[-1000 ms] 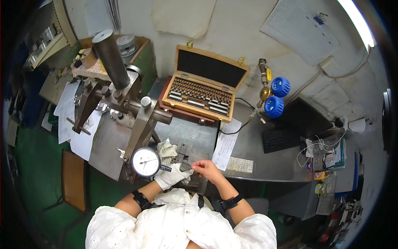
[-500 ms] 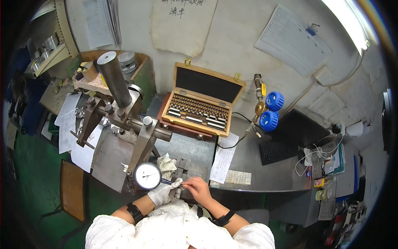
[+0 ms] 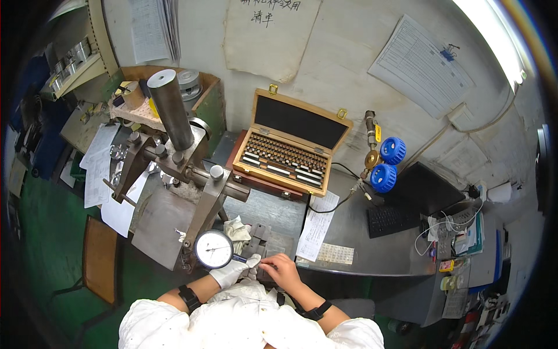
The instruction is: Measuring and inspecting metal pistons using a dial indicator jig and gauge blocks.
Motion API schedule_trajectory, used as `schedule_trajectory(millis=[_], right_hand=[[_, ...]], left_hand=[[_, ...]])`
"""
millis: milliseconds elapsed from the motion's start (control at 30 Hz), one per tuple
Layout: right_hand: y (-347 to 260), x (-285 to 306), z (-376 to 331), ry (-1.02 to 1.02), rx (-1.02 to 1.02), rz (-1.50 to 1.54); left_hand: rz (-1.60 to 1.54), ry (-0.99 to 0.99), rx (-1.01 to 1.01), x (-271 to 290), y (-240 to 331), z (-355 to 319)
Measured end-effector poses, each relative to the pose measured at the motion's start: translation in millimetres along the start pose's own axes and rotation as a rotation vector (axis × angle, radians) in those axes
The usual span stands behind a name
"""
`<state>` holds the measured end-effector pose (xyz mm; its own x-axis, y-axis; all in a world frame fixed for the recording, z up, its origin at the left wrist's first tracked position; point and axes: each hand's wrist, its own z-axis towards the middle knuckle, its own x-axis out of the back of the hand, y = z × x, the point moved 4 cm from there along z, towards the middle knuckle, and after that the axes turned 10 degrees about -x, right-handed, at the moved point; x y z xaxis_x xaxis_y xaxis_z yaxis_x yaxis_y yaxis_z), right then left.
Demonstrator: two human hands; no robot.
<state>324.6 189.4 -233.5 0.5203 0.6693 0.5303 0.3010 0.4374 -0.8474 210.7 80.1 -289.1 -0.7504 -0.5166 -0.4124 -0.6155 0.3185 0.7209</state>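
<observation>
A dial bore gauge [image 3: 213, 249] with a round white face and dark rim lies tilted before me, its dark stem pointing right. My left hand [image 3: 233, 272], in a white glove, is closed around the stem. Bare, my right hand [image 3: 282, 272] pinches with thumb and fingers at the stem's right end, close to the gloved fingertips. Whatever sits between those fingertips is too small to make out. Just beyond the hands are a crumpled whitish cloth [image 3: 237, 229] and a grey metal fixture [image 3: 257, 239].
A heavy metal stand [image 3: 170, 107] with clamp arms rises at left. Behind the hands, an open wooden case [image 3: 285, 160] holds rows of gauge blocks. Two blue knobs [image 3: 385, 177] on a pipe, papers [image 3: 318, 224], a keyboard [image 3: 393, 220] and a monitor [image 3: 430, 189] are at right.
The view has shifted, so the bench and wall sit slightly lower and further right. Both hands keep nearly the same hold at the gauge's stem.
</observation>
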Motion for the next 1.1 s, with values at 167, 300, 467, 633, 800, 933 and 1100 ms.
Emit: schedule_trajectory(millis=[167, 300, 467, 633, 800, 933, 1100], right_hand=[[1.8, -1.7, -1.2, -0.121, -0.091, -0.109], [4.1, -2.1, -4.3, -0.190, -0.023, -0.229], [9.4, 4.6, -1.1, -0.118, -0.011, -0.180], [13.6, 29.9, 10.7, -0.028, -0.332, 0.205], [1.1, 29.7, 18.5, -0.091, -0.332, 0.396], [3.3, 22.9, 16.7, -0.220, -0.313, 0.334], [4.3, 16.6, 10.3, -0.290, -0.307, 0.319]], left_hand=[[0.332, -0.145, -0.164, 9.6, -7.5, 11.5], [0.342, -0.085, -0.129, -6.1, 11.6, -2.5], [0.347, -0.143, -0.035, -10.7, 16.9, -4.1], [-0.019, -0.237, 0.027, -6.2, 19.8, 3.9], [0.324, -0.158, -0.125, -25.5, 40.5, -16.5], [-0.135, -0.291, 0.207, -8.7, -5.0, 5.5], [0.235, -0.336, -0.028, -31.6, 29.1, -24.9]])
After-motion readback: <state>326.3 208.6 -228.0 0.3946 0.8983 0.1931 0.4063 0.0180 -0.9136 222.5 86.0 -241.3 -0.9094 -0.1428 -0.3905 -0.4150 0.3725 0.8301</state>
